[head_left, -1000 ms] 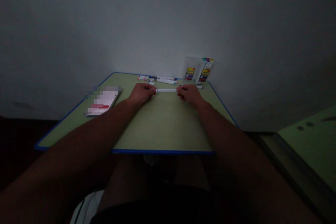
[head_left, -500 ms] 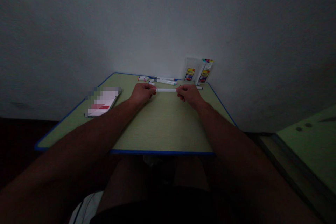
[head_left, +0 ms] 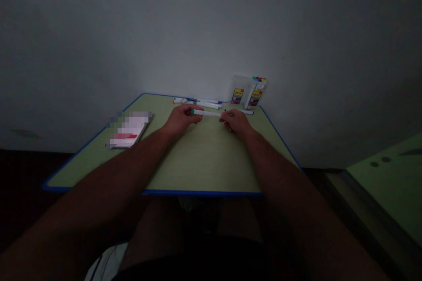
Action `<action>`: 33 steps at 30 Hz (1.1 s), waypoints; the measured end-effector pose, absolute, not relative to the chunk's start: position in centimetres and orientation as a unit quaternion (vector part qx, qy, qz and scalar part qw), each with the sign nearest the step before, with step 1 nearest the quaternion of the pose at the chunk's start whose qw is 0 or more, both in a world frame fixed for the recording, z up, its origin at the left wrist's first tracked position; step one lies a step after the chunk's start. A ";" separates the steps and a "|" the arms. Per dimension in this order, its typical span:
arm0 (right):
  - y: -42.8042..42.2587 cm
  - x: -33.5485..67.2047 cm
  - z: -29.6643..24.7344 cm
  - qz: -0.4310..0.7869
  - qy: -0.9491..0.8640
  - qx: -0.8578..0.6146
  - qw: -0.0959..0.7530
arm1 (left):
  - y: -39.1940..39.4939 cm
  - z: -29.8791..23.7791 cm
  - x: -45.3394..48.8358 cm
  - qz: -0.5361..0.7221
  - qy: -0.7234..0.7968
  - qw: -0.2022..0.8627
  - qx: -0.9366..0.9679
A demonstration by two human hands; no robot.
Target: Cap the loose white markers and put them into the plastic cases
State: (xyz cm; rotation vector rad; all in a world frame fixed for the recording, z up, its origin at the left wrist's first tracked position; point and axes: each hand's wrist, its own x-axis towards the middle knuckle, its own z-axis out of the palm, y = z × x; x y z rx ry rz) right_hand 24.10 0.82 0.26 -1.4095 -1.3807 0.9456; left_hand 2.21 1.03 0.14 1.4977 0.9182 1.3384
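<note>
A white marker pen (head_left: 207, 113) with a green end lies crosswise between my hands, just above the green desk (head_left: 198, 162). My left hand (head_left: 180, 119) is closed around its left, green-tipped end. My right hand (head_left: 234, 120) pinches its right end with the fingers curled. Behind the hands, several more white markers (head_left: 204, 103) lie loose along the desk's far edge. Another marker (head_left: 245, 112) lies just right of my right hand.
Two clear marker packs (head_left: 249, 92) stand against the wall at the desk's back right corner. A white and red booklet (head_left: 128, 131) lies at the left edge. A second green desk (head_left: 389, 184) stands to the right across a narrow gap.
The marker's left end now shows its green tip beyond my left fingers. Both hands have shifted slightly, and the marker is tilted a little.
</note>
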 end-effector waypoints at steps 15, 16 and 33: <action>0.6 23.5 0.3 0.354 -0.595 -0.585 0.422 | 1.0 0.5 2.0 0.557 0.408 0.211 0.692; 0.6 23.5 0.3 0.355 -0.595 -0.583 0.424 | 1.1 0.5 1.9 0.555 0.412 0.191 0.697; 0.6 23.6 0.1 0.376 -0.604 -0.542 0.448 | 1.1 0.1 1.5 0.496 0.425 0.010 0.757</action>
